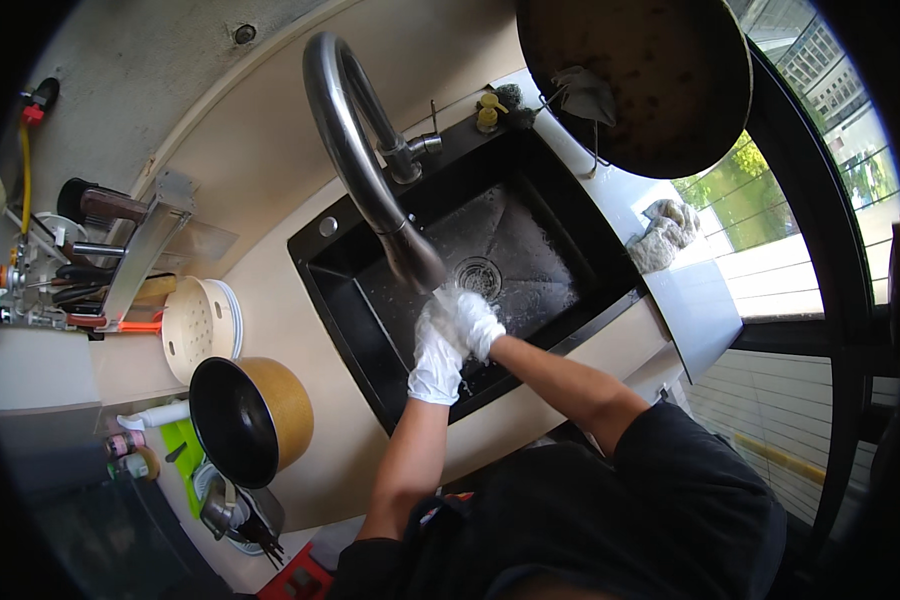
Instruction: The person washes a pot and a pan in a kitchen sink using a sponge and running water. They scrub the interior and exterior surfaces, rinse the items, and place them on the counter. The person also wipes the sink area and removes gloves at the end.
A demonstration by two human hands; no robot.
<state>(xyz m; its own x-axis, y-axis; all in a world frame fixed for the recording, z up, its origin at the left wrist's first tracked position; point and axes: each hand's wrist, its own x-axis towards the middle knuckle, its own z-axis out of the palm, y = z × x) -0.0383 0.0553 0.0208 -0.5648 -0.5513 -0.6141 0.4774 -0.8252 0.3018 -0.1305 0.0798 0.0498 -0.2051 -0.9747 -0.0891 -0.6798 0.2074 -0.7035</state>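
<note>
My left hand (436, 356) and my right hand (478, 321) both wear thin white disposable gloves. They are pressed together under the spray head (414, 262) of a tall metal gooseneck faucet (354, 169). Water runs onto the gloves, and the fingers are blurred where they overlap. Whether anything is between them I cannot tell. Below is a black sink basin (510, 217), its wet floor dotted with droplets and foam. The round drain strainer (478, 277) lies just beyond my hands. The faucet's lever handle (426, 142) is at the back rim.
A yellow pump dispenser (488, 114) stands at the sink's back corner. A large dark pan (645, 82) leans at the upper right, above a crumpled grey cloth (664, 235). Leftward are a yellow-sided pot (289, 412), a cream colander (195, 330) and a knife rack (142, 244).
</note>
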